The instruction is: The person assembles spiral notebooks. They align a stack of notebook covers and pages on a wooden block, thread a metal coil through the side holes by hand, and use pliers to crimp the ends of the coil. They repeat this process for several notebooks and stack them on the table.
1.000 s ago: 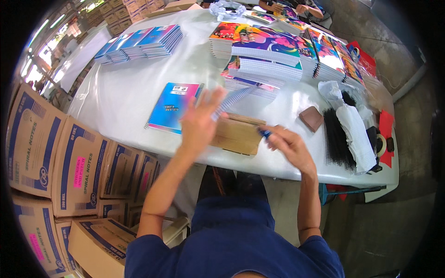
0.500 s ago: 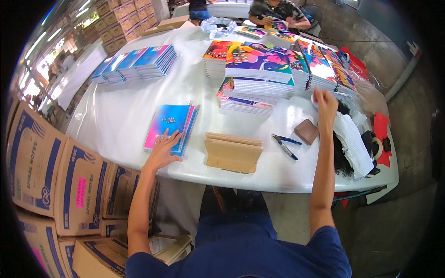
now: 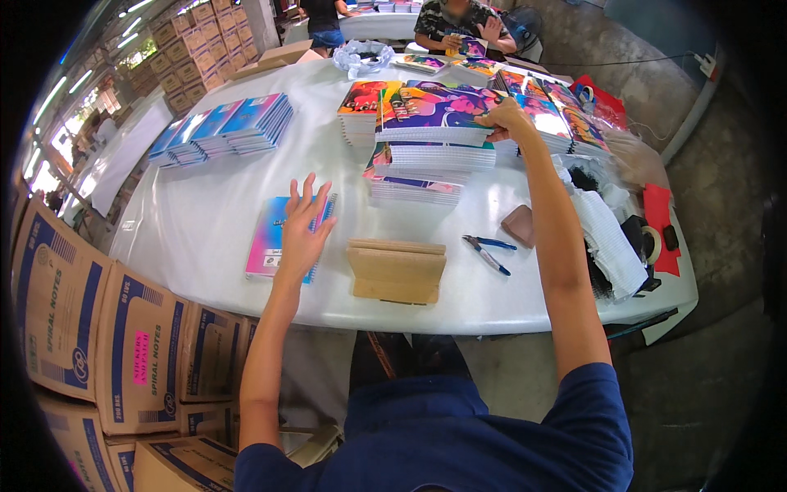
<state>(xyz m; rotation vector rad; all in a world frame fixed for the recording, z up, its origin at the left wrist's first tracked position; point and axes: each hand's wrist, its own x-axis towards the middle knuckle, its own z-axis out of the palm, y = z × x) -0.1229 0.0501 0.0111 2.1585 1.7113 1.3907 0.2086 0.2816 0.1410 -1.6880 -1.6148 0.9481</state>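
While the right hand [image 3: 508, 123] bends its fingers at the right end of a tall stack of multicoloured, illustrated-cover notebooks with white edges [image 3: 434, 111], that stack stands beyond the folded tan cardboard piece [image 3: 398, 279]; thumb and fingers are partly closed, and whether they pinch a cover or merely rest on it cannot be told. Left hand [image 3: 305, 231]: fingers spread wide, nothing gripped, over a blue-and-pink spiral-bound notebook [image 3: 266, 236] lying flat to the left of the cardboard piece; contact cannot be told. Handling, multicoloured notebooks: probably light singly, weighty as a lifted bundle; covers glossy, likely slippery against one another, and bendable at the corners; best taken at a short end, thumb above and fingers beneath, keeping the pile square. Handling, blue-and-pink notebook: likely light and fairly stiff; best held flat-palmed on the cover or by the plain edge, since its coil, along the right side, could snag or bend. Also present: blue-handled metal pliers [image 3: 490, 251], open, right of the cardboard piece; one brown block [image 3: 518, 225], farther right and slightly beyond; blue-covered notebook stacks [image 3: 234, 127], well beyond and to the left; all upon a white-covered table [image 3: 193, 213].
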